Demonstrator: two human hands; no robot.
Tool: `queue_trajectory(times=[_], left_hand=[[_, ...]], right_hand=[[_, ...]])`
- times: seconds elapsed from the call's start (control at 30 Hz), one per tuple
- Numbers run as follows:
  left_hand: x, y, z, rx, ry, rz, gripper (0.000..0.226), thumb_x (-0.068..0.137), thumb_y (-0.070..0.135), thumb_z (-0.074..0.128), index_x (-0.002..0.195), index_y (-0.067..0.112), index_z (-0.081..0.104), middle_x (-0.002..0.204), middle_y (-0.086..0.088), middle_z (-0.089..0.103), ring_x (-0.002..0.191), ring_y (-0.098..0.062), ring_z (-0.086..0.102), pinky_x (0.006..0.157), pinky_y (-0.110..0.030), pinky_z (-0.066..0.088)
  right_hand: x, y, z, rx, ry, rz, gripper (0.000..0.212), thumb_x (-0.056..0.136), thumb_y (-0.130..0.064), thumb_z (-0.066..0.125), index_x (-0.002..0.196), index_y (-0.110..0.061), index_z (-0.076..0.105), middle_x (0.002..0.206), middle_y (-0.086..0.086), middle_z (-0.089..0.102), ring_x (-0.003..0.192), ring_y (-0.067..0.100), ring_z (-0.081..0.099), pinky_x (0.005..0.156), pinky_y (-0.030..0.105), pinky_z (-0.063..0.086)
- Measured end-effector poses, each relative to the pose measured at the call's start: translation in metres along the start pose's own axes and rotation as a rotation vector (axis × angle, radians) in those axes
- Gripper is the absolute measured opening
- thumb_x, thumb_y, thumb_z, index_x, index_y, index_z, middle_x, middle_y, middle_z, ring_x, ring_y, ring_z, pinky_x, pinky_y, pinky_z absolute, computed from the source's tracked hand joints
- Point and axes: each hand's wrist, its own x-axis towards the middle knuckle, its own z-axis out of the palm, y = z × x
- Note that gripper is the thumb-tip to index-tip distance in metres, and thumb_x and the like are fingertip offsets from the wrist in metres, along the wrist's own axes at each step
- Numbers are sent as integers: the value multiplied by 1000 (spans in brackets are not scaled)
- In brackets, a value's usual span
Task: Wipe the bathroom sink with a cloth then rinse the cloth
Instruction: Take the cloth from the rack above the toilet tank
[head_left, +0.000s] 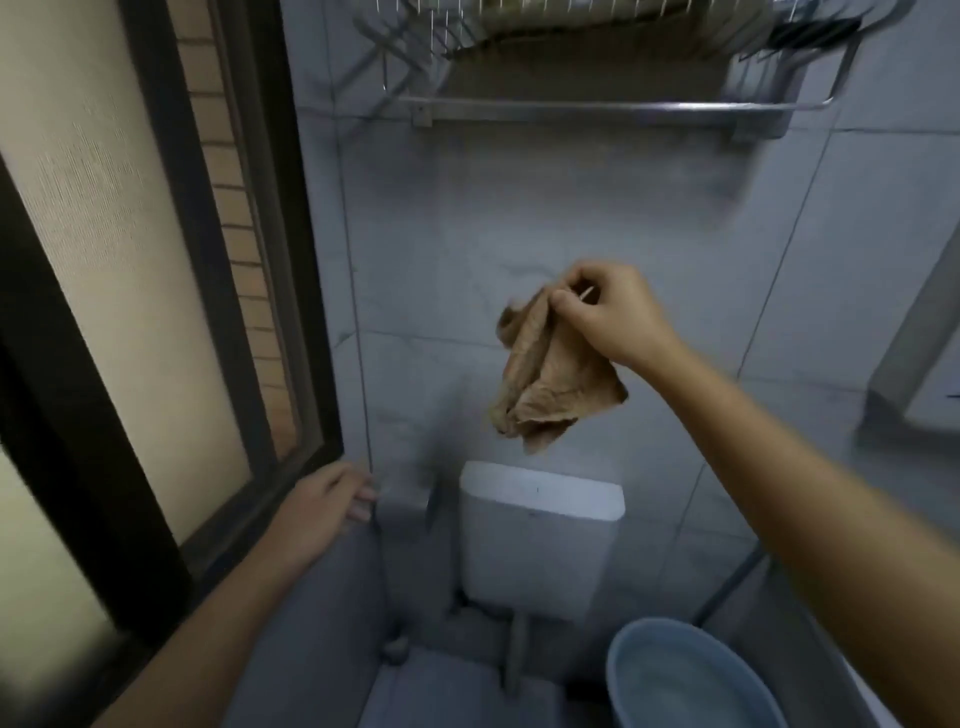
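right hand: pinches brown cloth, hanging above white cistern | left hand: fingers relaxed, holding nothing, near window frame | blue basin lower right

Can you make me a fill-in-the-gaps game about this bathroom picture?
1. The right hand pinches the ____ cloth up in the air.
2. The left hand, by the wall, holds ____.
3. The round basin at the bottom right is coloured ____.
Missing words: brown, nothing, blue.
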Motion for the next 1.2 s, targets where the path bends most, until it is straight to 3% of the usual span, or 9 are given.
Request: queue_trajectory(times=[0.23, 0.33, 0.4, 0.5, 0.57, 0.7, 0.83, 1.1, 1.2], left_hand=[[-105, -144, 51, -58, -33, -389, 30, 107, 21, 43, 108, 5, 68, 97, -11, 75, 73, -22, 68, 72, -33, 50], [-154, -197, 65, -110, -65, -600, 32, 107, 18, 39, 110, -3, 64, 99, -19, 71, 66, -20, 68, 62, -27, 51], [-185, -222, 73, -115, -72, -723, 32, 107, 21, 40, 107, -1, 64, 102, -18, 69, 70, -21, 67, 66, -29, 50], [-227, -258, 85, -79, -63, -838, 33, 107, 23, 40, 91, 7, 64, 90, -12, 70, 58, -15, 70, 64, -30, 48], [-251, -277, 89, -46, -87, -919, 33, 107, 24, 38, 89, 11, 63, 88, -9, 70, 63, -17, 69, 63, -30, 48], [-281, -309, 86, -26, -136, -1017, 39, 108, 30, 34, 95, 10, 65, 92, -9, 73, 79, -24, 69, 66, -31, 48], [-282, -326, 76, 69, -208, -1004, 34, 106, 27, 36, 97, 12, 65, 91, -7, 75, 79, -24, 70, 67, -32, 49], [-240, -331, 97, 244, -488, -936, 39, 108, 32, 37, 95, 8, 65, 96, -12, 72, 83, -28, 67, 80, -39, 50], [-237, -319, 134, 334, -642, -879, 37, 108, 31, 39, 95, 6, 64, 93, -14, 71, 78, -28, 66, 71, -32, 46]], right_hand=[[-254, 75, 82, 212, -303, 409, 17, 93, -17, 66, 78, -10, 63, 72, 0, 64, 67, 10, 57, 65, 26, 44], [-359, 100, 105, 237, -404, 589, 18, 92, -13, 67, 75, -10, 61, 68, 1, 60, 66, 12, 54, 65, 29, 43], [-418, 111, 111, 234, -485, 717, 18, 93, -15, 66, 76, -11, 61, 71, 4, 62, 69, 16, 58, 67, 30, 45], [-489, 123, 107, 229, -510, 923, 18, 93, -14, 64, 75, -10, 61, 60, -3, 63, 58, 12, 62, 50, 14, 46], [-527, 129, 99, 204, -508, 1039, 16, 93, -13, 61, 78, -8, 62, 60, -1, 66, 53, 10, 63, 42, 14, 44], [-579, 140, 81, 133, -513, 1129, 13, 93, -12, 61, 81, -10, 64, 79, 5, 68, 77, 17, 62, 61, 24, 45], [-603, 143, 64, 118, -468, 1181, 11, 93, -13, 62, 83, -11, 65, 81, 4, 68, 80, 16, 62, 65, 27, 47], [-666, 97, 35, 66, -117, 1407, 17, 93, -11, 62, 76, -11, 63, 73, 0, 66, 70, 16, 60, 60, 24, 44], [-715, 60, 30, 37, 42, 1558, 18, 94, -12, 60, 77, -7, 61, 72, 2, 66, 69, 18, 60, 58, 23, 46]])
